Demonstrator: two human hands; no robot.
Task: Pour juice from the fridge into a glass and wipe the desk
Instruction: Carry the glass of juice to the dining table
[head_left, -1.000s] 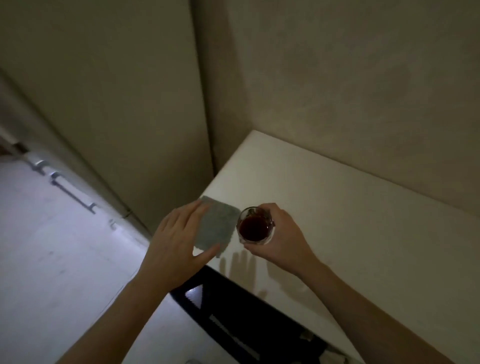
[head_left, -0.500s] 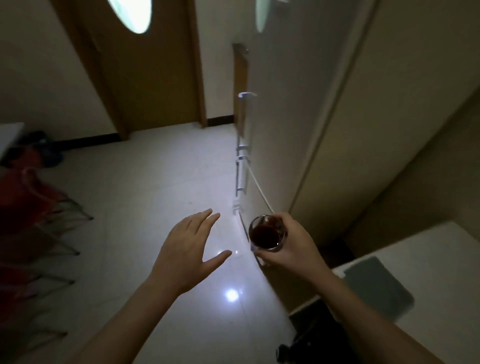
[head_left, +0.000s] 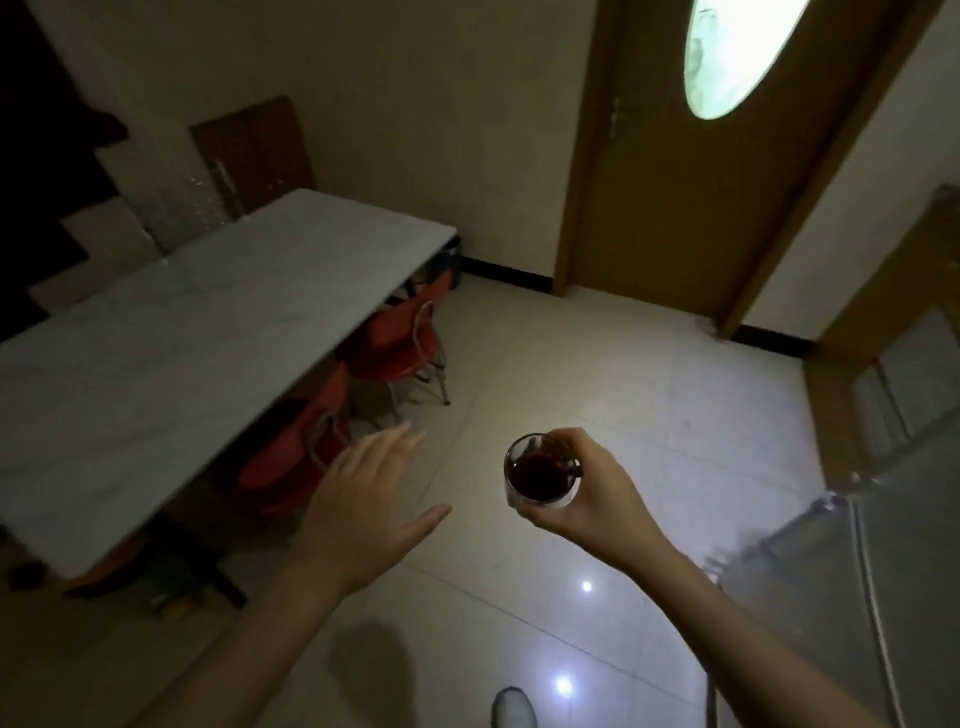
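In the head view, the right hand (head_left: 587, 491) is gripping a glass (head_left: 540, 478) from the side, fingers wrapped round its wall and thumb near the rim, holding it upright in the air over the tiled floor (head_left: 649, 415), near the middle of the scene. The glass is carrying dark juice (head_left: 535, 475) reaching fairly high, so it is probably moderately light but ready to slosh; being thin, smooth glass, it is likely fragile and slippery if wet, and a grip round the middle of the wall, below the rim, seems the safest hold. The left hand (head_left: 369, 509) is hanging open with fingers spread and nothing in it, to the left of the glass and clearly apart from it, pointing toward a long pale table (head_left: 171, 332) on the left. Red chairs (head_left: 395, 338) are standing tucked under the table's right edge. A wooden door (head_left: 691, 171) with an oval window is standing at the far right, and a grey fridge (head_left: 878, 582) is showing at the near right, just beside the right forearm. No cloth is showing.
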